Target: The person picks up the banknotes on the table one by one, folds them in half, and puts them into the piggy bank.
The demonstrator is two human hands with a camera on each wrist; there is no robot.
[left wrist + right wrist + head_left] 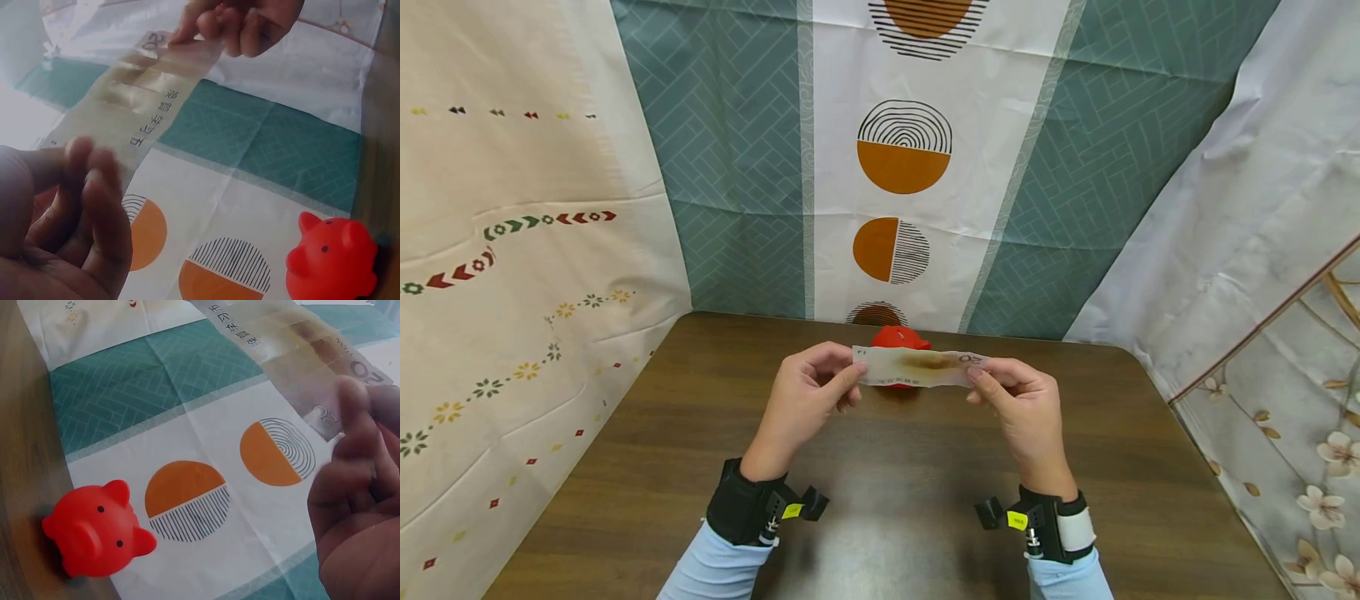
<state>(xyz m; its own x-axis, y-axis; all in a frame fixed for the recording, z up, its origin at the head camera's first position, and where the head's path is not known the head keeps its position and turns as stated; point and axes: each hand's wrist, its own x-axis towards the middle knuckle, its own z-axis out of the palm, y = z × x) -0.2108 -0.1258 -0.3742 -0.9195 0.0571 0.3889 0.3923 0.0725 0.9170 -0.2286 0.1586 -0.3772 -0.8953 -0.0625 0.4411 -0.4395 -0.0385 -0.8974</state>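
Observation:
A paper banknote [917, 367] marked 20 is stretched out level between both hands above the table. My left hand [801, 400] pinches its left end between thumb and fingers. At the other end, my right hand [1028, 412] pinches the note the same way. Creases and a brownish patch show on the paper in the left wrist view, where the banknote [134, 94] slants up to the right hand [244, 25]. Behind the note stands a red toy pig [901, 337], partly covered by it in the head view. The right wrist view shows the pig [94, 531] whole, touched by neither hand.
The brown wooden table [880, 467] has its far edge against a green and white patterned cloth [737, 167]. A cream cloth [535, 333] hangs at the left, and a white floral cloth [1285, 400] at the right.

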